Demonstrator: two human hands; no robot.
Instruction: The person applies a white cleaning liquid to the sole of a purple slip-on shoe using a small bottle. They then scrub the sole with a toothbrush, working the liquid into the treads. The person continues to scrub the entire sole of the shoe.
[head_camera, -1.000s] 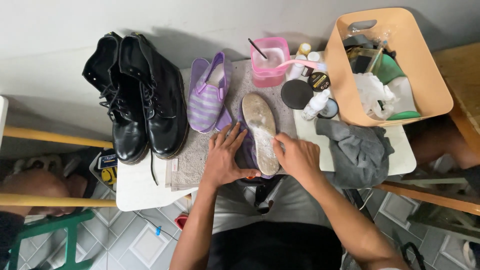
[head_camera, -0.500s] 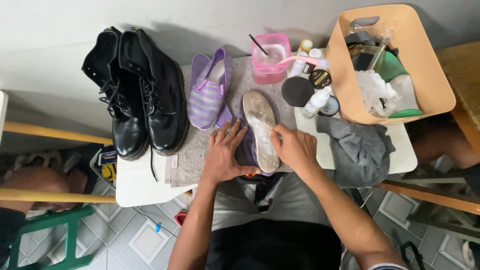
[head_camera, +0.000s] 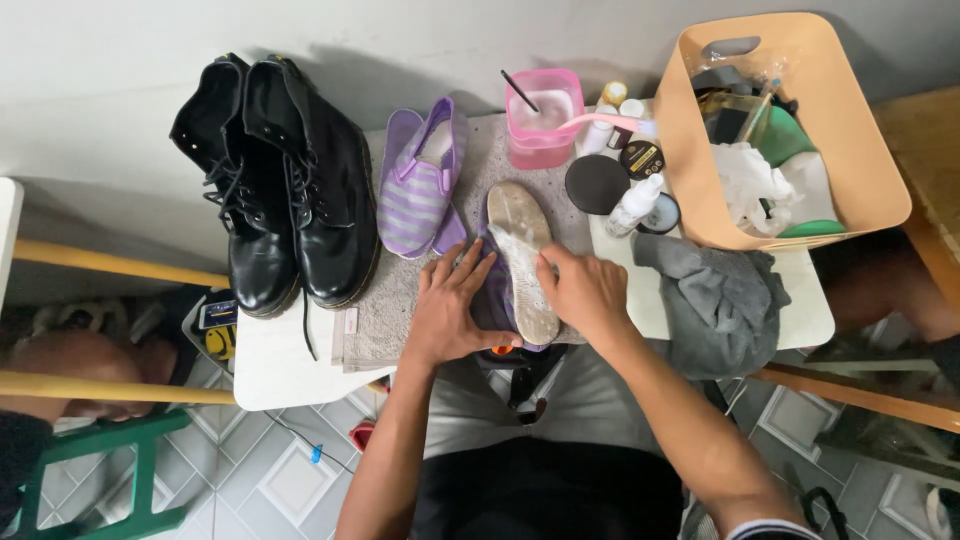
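Note:
A purple striped slip-on shoe lies sole-up on a grey towel, its pale worn sole facing me. My left hand grips its left side, fingers spread along the purple upper. On the right edge of the sole rests my right hand, fingers curled against it. The matching purple striped shoe lies upright just beyond, to the left.
A pair of black lace-up boots stands at the left of the small white table. A pink cup with brushes, round tins and small bottles sit at the back. A tan basket of supplies and a grey cloth lie right.
Both hands stay on the overturned shoe; they and the shoe have shifted slightly with the camera. Nothing was picked up or let go.

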